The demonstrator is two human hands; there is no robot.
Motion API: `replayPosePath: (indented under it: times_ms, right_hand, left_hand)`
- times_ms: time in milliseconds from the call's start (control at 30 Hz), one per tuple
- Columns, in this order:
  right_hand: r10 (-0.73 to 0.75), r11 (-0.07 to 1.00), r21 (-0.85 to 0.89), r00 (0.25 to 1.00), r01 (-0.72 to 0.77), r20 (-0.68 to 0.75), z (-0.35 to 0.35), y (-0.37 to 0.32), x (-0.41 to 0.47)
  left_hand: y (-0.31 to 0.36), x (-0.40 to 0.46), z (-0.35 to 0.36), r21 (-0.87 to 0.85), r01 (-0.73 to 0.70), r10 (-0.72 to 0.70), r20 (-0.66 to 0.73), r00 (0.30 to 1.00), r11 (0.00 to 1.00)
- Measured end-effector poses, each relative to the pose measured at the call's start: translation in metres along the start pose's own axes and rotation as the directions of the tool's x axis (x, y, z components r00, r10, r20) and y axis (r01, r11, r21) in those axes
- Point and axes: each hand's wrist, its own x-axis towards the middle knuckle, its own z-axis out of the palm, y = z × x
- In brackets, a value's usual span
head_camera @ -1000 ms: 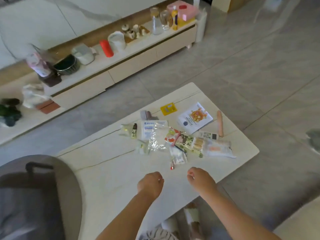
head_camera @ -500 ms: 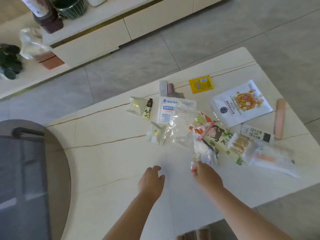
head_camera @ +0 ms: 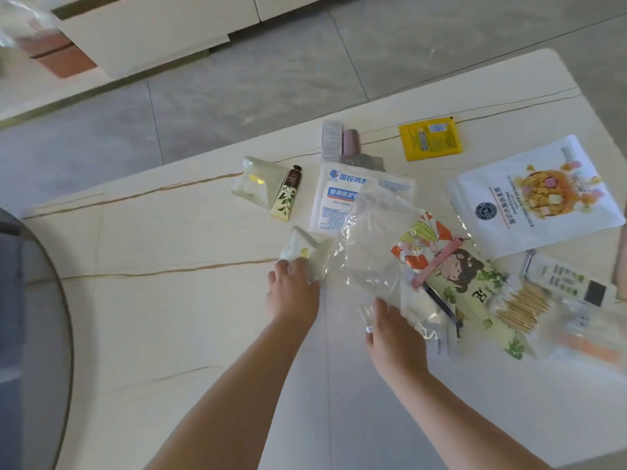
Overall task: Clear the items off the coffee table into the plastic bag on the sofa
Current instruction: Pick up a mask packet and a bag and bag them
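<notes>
Several small items lie scattered on the cream coffee table (head_camera: 163, 320). My left hand (head_camera: 293, 295) rests its fingertips on a small white sachet (head_camera: 307, 251). My right hand (head_camera: 395, 335) is closed over a small clear packet (head_camera: 367, 315) at the near edge of the pile. Beside it lie a crumpled clear plastic wrapper (head_camera: 373, 245), a cartoon-printed pouch (head_camera: 454, 266) and a pack of cotton swabs (head_camera: 524, 305). Farther back are a blue-and-white mask pack (head_camera: 334, 201), a hand cream tube (head_camera: 287, 195), a yellow sachet (head_camera: 431, 139) and a white cereal pouch (head_camera: 532, 198). The sofa and its plastic bag are out of view.
A round grey glass-topped piece (head_camera: 23, 334) overlaps the table's left end. A low white cabinet (head_camera: 152, 28) stands across the grey tiled floor (head_camera: 254, 93). A white tube (head_camera: 566, 279) and a pale sachet (head_camera: 254, 184) also lie on the table.
The view has dropped and closed in on the table. Both hands have reached forward: the left one now touches the white sachet, and the right one has settled over the clear packet.
</notes>
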Motion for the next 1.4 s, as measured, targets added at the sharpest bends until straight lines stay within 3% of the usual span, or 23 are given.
replayPosePath:
  times_ms: [267, 433, 567, 633, 700, 867, 933, 1100, 1200, 1300, 1400]
  right_hand:
    - [-0.075, 0.985, 0.145, 0.99, 0.092, -0.117, -0.026, 0.009, 0.039]
    - [0.019, 0.998, 0.06, 0.998, -0.015, -0.065, -0.055, 0.028, 0.079]
    - [0.228, 0.972, 0.096, 0.963, -0.216, -0.146, -0.063, 0.048, 0.087]
    - [0.386, 0.911, 0.233, 0.902, -0.34, -0.195, -0.062, 0.059, 0.083]
    - [0.478, 0.848, 0.334, 0.866, -0.411, -0.147, -0.057, 0.069, 0.08]
    - [0.388, 0.856, 0.375, 0.921, -0.357, -0.011, -0.05, 0.069, 0.083]
    - [0.349, 0.867, 0.382, 0.937, -0.319, -0.008, -0.055, 0.068, 0.084]
    - [0.322, 0.887, 0.376, 0.943, -0.267, -0.089, -0.07, 0.091, 0.07]
    - [0.354, 0.908, 0.263, 0.933, -0.325, -0.067, -0.074, 0.111, 0.06]
    - [0.274, 0.933, 0.242, 0.962, -0.265, -0.001, -0.074, 0.124, 0.066]
    - [0.243, 0.964, 0.099, 0.969, -0.246, 0.043, -0.07, 0.123, 0.073]
  left_hand:
    - [0.009, 0.039, -0.002, -0.005, 0.039, -0.04, -0.08, 0.996, 0.999]
    - [0.017, 0.05, 0.002, 0.021, 0.106, -0.106, -0.035, 0.994, 0.994]
    - [0.015, 0.047, 0.009, 0.137, 0.171, -0.165, -0.056, 0.985, 0.976]
    - [0.013, 0.046, 0.011, 0.093, 0.218, -0.215, -0.045, 0.976, 0.972]
    - [0.011, 0.047, 0.013, 0.024, 0.233, -0.233, -0.023, 0.972, 0.972]
    - [0.012, 0.047, 0.008, -0.244, 0.246, -0.243, 0.044, 0.969, 0.938]
    - [0.012, 0.045, 0.004, -0.359, 0.258, -0.268, 0.022, 0.963, 0.897]
    - [0.014, 0.034, -0.012, -0.444, 0.303, -0.353, -0.033, 0.935, 0.843]
    - [0.028, 0.034, -0.015, -0.504, 0.209, -0.24, 0.004, 0.971, 0.838]
    - [0.056, 0.037, -0.009, -0.513, 0.125, -0.097, 0.081, 0.992, 0.849]
    - [0.074, 0.038, 0.002, -0.537, 0.107, -0.063, 0.101, 0.993, 0.837]
